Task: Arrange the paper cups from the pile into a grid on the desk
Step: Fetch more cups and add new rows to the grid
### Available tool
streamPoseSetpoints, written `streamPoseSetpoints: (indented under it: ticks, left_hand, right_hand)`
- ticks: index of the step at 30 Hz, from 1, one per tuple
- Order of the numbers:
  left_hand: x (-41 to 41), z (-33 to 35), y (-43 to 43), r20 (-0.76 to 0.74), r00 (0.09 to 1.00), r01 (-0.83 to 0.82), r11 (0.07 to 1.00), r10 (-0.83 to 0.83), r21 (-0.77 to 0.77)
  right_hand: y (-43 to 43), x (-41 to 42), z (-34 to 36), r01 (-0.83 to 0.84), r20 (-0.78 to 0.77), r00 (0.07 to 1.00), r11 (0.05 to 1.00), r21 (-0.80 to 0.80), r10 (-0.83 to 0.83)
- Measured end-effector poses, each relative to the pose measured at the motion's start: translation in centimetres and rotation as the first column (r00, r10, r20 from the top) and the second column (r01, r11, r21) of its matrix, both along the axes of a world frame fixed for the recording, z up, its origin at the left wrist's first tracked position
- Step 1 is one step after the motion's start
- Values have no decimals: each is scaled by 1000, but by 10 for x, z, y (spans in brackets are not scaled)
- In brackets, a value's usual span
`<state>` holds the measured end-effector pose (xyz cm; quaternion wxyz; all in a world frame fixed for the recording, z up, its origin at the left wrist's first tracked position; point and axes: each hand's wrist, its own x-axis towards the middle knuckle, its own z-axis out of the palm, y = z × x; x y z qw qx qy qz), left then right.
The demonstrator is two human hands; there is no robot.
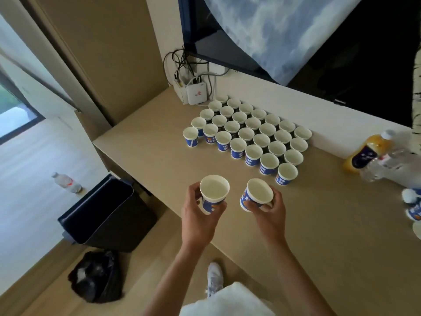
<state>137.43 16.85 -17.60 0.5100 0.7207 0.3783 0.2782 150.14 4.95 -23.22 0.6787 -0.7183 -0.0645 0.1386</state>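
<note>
Grips a paper cup (214, 192) in the left hand (198, 215), fingers and thumb curled round its blue printed wall, mouth up and close to upright; grips a second cup (257, 195) in the right hand (268, 213), fingers wrapped round the lower wall and base, mouth tipped towards the left hand; holds both clear of the bench (148, 144), above its near edge, apart from each other and well short of the grid (248, 135); shows that grid as a tight block of upright, empty cups, rims just beside or touching one another, running in slanted rows from the white router box (197, 94) at the far corner down towards the middle of the bench; looks, as a judgement, well advanced, with the bulk of the cups already placed and the lines fairly even; leaves at least the two held cups to set down, probably as the start of a fresh row along the near side of the block; leaves also the remaining cups (412, 206) at the right edge, apparently what is left of the pile, though cut off by the frame so cannot tell how many; calls for upright placing snug against the nearest cups without knocking them, being light and easy to topple; elsewhere, an orange juice bottle (366, 153) and clear plastic bottles (387, 165) near the right end, well apart from the grid; a dark bin (102, 208) on the floor left of the bench.
</note>
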Motion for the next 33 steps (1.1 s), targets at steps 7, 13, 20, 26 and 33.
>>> streamPoseSetpoints:
  ticks: [7,13,20,26,33]
  left_hand:
    - [27,-6,82,-56,998,-12,999,14,30]
    - [52,-23,151,-128,992,22,1000,-19,20]
    - [88,-40,231,-200,962,180,983,-184,-37]
    - [112,-51,295,-191,941,274,960,-280,-59]
    - [118,-61,343,-166,936,307,950,-312,-56]
  right_hand:
    - [79,25,-8,-14,-10,1000,999,-39,14]
    - [145,34,-27,56,-52,997,995,-79,-60]
    - [224,46,-56,167,-4,985,968,-190,-171]
    - [275,62,-84,220,-102,964,949,-225,-247]
    - [312,79,-110,243,-118,952,931,-272,-283]
